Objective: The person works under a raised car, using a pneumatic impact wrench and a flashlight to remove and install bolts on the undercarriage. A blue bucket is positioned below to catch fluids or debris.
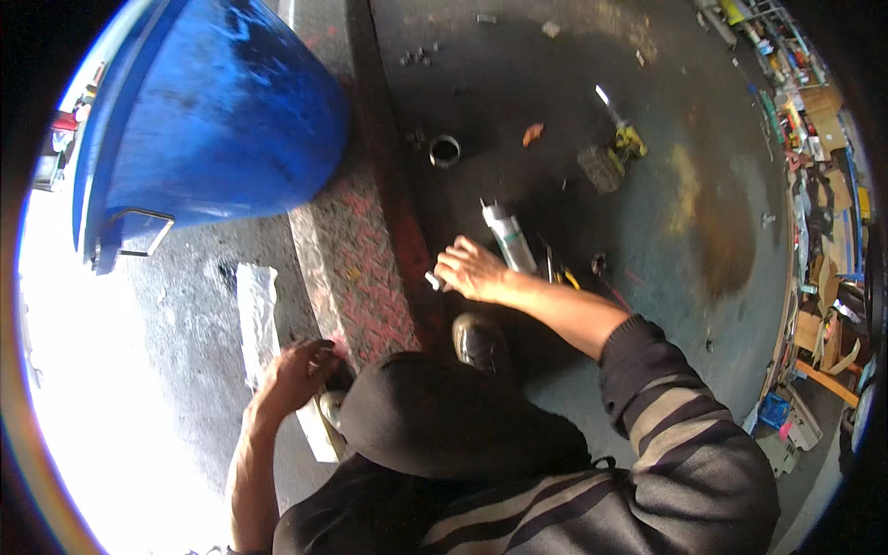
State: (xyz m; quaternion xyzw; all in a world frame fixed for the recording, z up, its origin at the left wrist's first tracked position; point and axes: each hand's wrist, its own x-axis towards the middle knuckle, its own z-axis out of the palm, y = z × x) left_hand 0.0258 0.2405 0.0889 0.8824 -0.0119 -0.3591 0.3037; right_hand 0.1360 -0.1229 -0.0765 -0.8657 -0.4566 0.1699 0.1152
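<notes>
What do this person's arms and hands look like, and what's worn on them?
The left hand and right hand are ungloved. The right sleeve is dark with pale stripes, ending in a plain dark cuff above a bare forearm. The left forearm is also bare.

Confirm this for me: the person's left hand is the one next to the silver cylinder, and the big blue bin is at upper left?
Wrong hand: in the head view, the right hand is next to the silver cylinder. The big blue bin is indeed at upper left.
</notes>
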